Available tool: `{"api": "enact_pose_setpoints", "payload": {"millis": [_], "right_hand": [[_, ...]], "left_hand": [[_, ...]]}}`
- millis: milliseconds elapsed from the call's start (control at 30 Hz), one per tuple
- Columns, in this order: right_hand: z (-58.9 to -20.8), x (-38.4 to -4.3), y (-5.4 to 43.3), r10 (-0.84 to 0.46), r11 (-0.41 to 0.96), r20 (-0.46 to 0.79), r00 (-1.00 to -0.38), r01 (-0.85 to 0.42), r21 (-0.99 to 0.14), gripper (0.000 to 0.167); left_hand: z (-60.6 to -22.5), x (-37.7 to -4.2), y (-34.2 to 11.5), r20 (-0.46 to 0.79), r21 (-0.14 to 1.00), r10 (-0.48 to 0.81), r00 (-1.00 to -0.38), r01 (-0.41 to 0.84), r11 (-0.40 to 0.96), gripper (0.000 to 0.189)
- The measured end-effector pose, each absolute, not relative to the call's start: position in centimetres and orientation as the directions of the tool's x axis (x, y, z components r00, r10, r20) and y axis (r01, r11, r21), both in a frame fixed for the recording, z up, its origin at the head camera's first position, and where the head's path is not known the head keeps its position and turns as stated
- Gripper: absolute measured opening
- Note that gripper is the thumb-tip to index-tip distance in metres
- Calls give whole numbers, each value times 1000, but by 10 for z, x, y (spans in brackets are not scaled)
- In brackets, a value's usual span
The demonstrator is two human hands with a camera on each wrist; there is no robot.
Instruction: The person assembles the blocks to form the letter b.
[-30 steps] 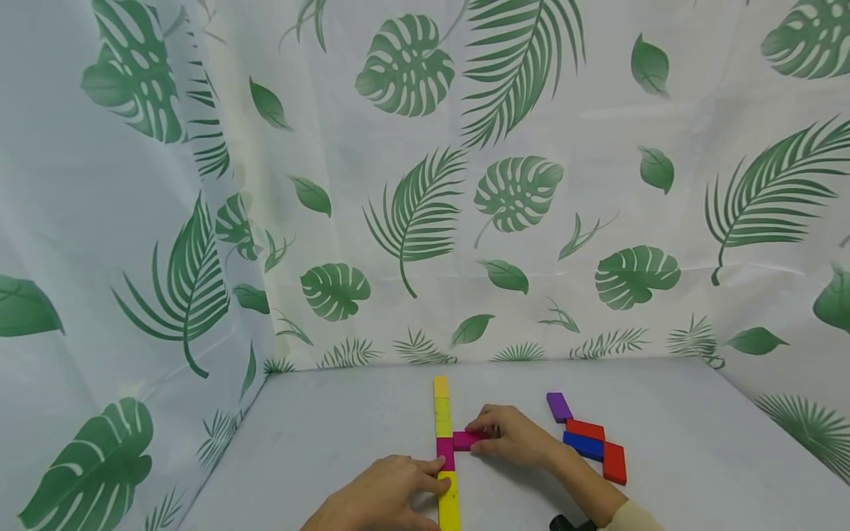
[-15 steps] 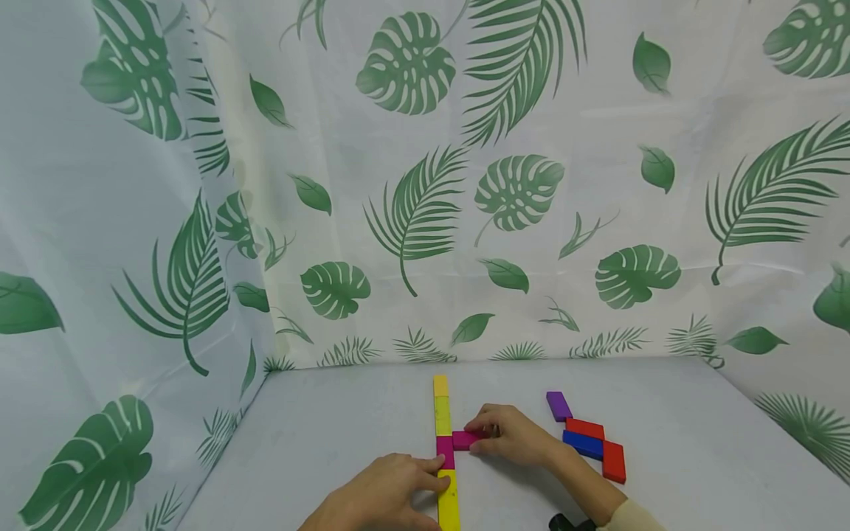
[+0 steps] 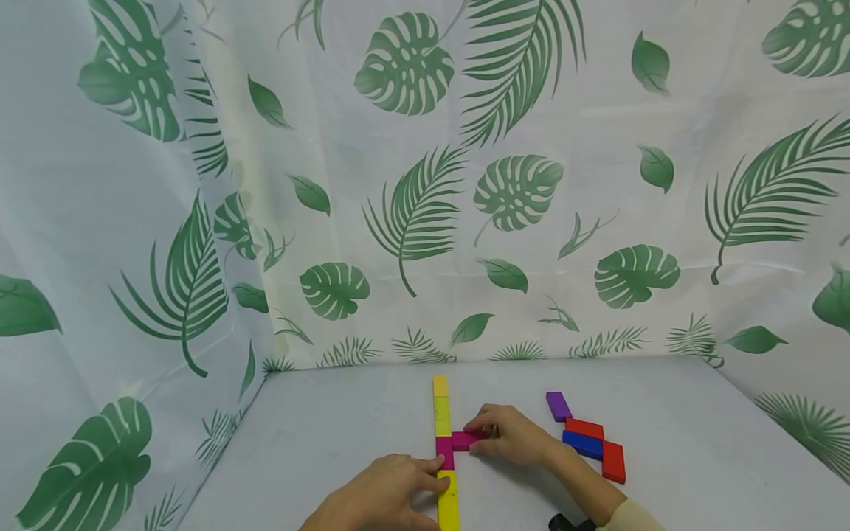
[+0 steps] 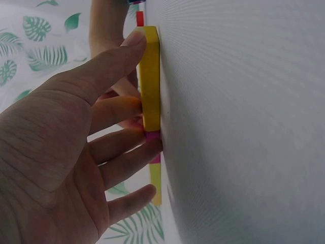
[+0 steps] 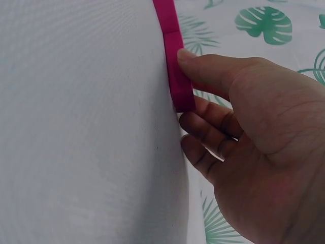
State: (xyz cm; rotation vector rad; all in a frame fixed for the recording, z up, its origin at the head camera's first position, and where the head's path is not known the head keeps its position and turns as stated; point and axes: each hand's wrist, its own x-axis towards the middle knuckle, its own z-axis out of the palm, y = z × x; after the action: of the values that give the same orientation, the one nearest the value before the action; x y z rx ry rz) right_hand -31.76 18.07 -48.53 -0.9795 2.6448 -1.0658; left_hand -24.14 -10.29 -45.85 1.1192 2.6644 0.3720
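Right hand (image 3: 514, 436) pinches held magenta block (image 5: 176, 68) between thumb and fingers. Block is on counter (image 3: 332, 417), its end touching side of straight row (image 3: 442, 418), at row's magenta block (image 3: 446, 447). Left hand (image 3: 388, 490) has fingers spread, nearly straight, touching this block and near yellow block (image 3: 449, 509). Beyond right forearm (image 3: 587, 487), blue block (image 3: 583, 444) touches two red blocks (image 3: 614, 463); purple block (image 3: 558, 406) is just beside. Leaf-patterned curtain (image 3: 584, 221) stands behind.
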Motion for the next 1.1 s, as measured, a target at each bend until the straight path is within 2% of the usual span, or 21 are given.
{"api": "enact_pose_setpoints", "payload": {"millis": [767, 1100], "right_hand": [[-479, -319, 188, -569, 576, 91, -817, -475, -665, 37], [-468, -321, 203, -521, 608, 159, -838, -496, -621, 37]], "left_hand": [[-461, -243, -107, -72, 296, 747, -661, 701, 649, 62], [-460, -241, -104, -119, 316, 707, -697, 649, 692, 61]]}}
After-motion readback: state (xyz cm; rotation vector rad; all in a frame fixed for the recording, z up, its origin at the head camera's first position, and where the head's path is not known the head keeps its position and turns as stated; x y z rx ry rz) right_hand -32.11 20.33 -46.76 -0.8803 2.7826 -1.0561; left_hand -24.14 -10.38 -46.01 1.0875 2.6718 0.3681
